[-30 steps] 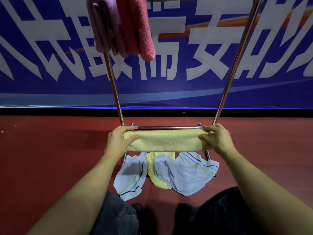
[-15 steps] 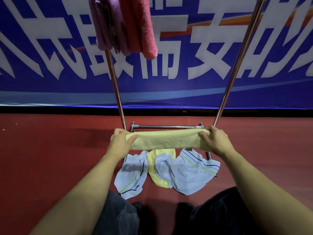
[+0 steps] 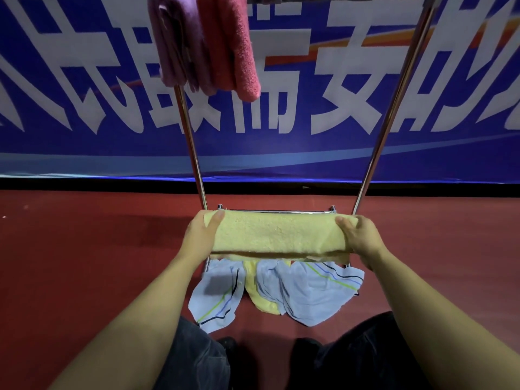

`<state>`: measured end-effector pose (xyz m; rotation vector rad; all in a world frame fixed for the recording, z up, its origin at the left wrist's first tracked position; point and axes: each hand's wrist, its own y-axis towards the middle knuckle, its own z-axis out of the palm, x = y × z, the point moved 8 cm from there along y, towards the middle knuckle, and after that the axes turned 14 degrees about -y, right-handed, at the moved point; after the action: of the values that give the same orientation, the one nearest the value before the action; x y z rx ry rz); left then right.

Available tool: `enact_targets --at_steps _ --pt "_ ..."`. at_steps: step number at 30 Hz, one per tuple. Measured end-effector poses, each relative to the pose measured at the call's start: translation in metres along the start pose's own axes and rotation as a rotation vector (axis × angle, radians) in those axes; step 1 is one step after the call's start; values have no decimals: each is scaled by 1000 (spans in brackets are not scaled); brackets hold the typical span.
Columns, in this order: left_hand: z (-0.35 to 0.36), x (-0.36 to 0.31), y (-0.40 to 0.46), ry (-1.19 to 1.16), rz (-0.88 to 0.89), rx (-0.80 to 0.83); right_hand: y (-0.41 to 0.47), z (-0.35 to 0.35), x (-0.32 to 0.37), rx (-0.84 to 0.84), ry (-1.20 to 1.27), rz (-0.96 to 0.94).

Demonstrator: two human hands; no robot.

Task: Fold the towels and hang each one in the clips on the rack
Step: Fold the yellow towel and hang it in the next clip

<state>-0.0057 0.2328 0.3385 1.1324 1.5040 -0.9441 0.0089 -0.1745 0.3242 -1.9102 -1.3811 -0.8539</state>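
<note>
I hold a folded yellow towel (image 3: pixel 277 233) stretched flat between both hands, in front of the rack's low crossbar. My left hand (image 3: pixel 200 238) grips its left end with the thumb on top. My right hand (image 3: pixel 360 237) grips its right end the same way. A purple towel (image 3: pixel 176 43) and a pink towel (image 3: pixel 235 49) hang from the top of the metal rack (image 3: pixel 191 142); the clips are out of view. On the floor lie light blue striped towels (image 3: pixel 312 294) and another yellow towel (image 3: pixel 260 299).
The rack's right pole (image 3: pixel 391 119) slants up to the top right. A blue banner with white letters (image 3: pixel 337 88) covers the wall behind. The floor (image 3: pixel 84 249) is red. My dark trouser legs (image 3: pixel 197 358) fill the bottom edge.
Both hands have lifted the yellow towel slightly and tilted its broad face toward me, so it looks wider than before. The grip on both ends is the same.
</note>
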Motion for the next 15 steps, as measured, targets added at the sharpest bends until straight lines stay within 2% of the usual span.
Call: enact_targets --at_steps 8,15 --pt "-7 -3 0 75 24 -24 1 -5 15 -12 -262 -110" --pt "-9 -4 2 24 25 -78 -4 -11 21 -48 -179 -146"
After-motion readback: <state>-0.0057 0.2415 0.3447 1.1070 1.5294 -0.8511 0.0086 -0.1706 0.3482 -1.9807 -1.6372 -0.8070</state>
